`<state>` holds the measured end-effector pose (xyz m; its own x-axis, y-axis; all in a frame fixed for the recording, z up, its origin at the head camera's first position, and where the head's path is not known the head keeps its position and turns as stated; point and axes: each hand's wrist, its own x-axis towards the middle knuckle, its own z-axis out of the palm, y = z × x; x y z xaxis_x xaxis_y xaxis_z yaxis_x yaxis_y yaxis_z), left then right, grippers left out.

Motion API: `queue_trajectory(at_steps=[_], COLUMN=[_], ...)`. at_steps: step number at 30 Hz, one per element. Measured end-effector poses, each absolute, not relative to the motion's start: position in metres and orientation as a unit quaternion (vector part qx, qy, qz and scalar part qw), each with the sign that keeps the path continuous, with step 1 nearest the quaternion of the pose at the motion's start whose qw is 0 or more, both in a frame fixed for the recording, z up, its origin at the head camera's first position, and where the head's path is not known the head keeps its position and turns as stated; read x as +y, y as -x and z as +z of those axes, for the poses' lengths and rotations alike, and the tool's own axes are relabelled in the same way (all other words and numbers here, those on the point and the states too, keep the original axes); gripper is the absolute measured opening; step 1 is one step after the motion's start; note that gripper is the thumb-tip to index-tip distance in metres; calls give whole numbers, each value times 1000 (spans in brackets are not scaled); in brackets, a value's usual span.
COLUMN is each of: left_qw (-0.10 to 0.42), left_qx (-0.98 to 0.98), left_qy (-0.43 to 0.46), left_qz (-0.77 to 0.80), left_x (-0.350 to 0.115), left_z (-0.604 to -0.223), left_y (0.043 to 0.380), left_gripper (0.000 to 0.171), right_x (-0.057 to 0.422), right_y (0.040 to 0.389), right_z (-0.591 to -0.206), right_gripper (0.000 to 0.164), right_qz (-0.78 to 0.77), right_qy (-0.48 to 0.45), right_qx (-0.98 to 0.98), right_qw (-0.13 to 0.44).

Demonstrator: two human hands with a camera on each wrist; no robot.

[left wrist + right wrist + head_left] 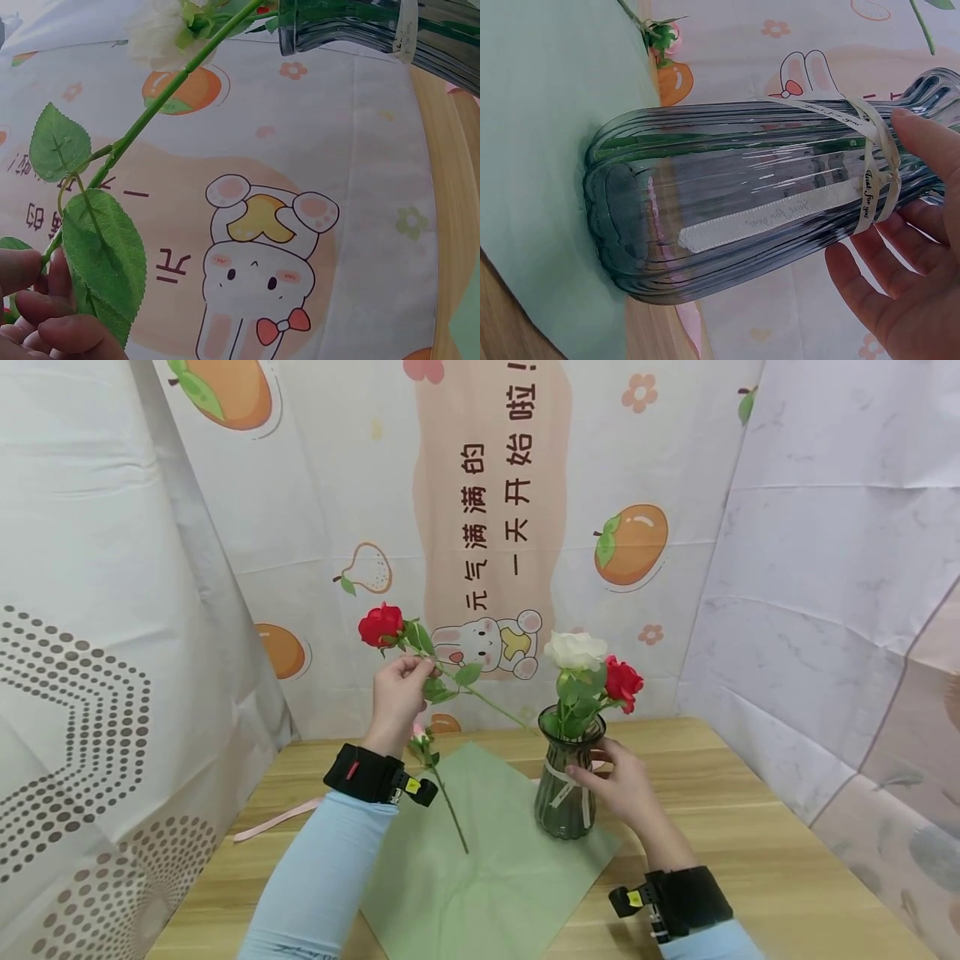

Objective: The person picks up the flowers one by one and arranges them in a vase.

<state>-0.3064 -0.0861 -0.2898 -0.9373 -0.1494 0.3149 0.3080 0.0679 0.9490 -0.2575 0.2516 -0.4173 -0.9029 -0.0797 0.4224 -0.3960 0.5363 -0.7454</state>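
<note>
My left hand [399,697] pinches the stem of a red rose [381,625] just below its bloom. That stem [161,94] slants down to the right, its lower end near the rim of a grey ribbed glass vase [566,789]; whether it touches the rim I cannot tell. A white rose [576,652] and another red rose [622,683] stand in the vase. My right hand [618,777] holds the vase from the right, thumb and fingers around it below the neck. A white printed ribbon [870,191] is tied there.
Under the vase lies a sheet of green paper [487,877] on the wooden table [720,827]. A pink flower [422,739] on a long stem rests on the paper's left side. Farther left is a pink ribbon [277,821]. Printed curtains [330,468] hang behind and at both sides.
</note>
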Motion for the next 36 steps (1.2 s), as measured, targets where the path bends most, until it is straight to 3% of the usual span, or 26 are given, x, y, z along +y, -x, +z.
queue_trajectory(at_steps=[17, 36], left_qw=[173, 195], left_qx=[-687, -702], left_qy=[58, 87], left_qz=[-703, -680], left_x=[-75, -63], left_z=[-282, -284], left_y=[307, 308], left_gripper=[33, 22], right_x=[248, 250], right_y=[259, 258], right_z=[-416, -417], right_gripper=[62, 63], right_qz=[465, 465], right_qy=[-148, -135], right_qx=[-855, -858], right_qw=[177, 173])
